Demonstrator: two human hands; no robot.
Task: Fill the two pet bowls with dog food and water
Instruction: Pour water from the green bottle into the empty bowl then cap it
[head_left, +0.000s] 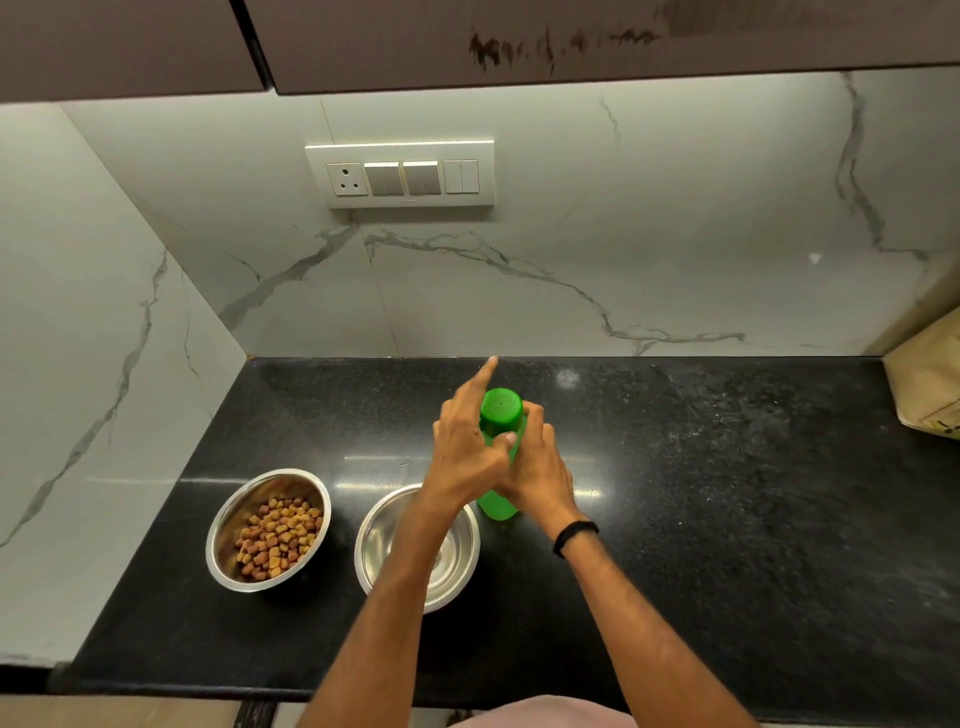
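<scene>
The right hand (537, 467) wraps around the body of the green bottle (500, 457), fingers curled and pressed to the plastic, steadying it upright on the counter. The left hand (467, 447) sits at the bottle's upper part, thumb against the neck below the cap (501, 408), index finger stretched out toward the far wall; its other fingers are hidden, so how firmly it grips cannot be told. A dark band (575, 535) circles the right wrist.

The step in hand appears to be opening the bottle for the water. The next move likely calls for twisting the cap off while the right hand holds the body firm, then tipping the bottle over the empty bowl (457, 561), which stands just beside the bottle on its near left, partly under the left forearm.

The bottle is smooth, translucent green plastic, cylindrical with a rounded cap. Both bowls are polished steel, round and deep. The left bowl (228, 525) already holds brown and tan kibble (278, 538) in small chunky pieces. The counter (727, 519) is glossy black speckled stone; a tan paper bag (927, 384) sits at the far right.
</scene>
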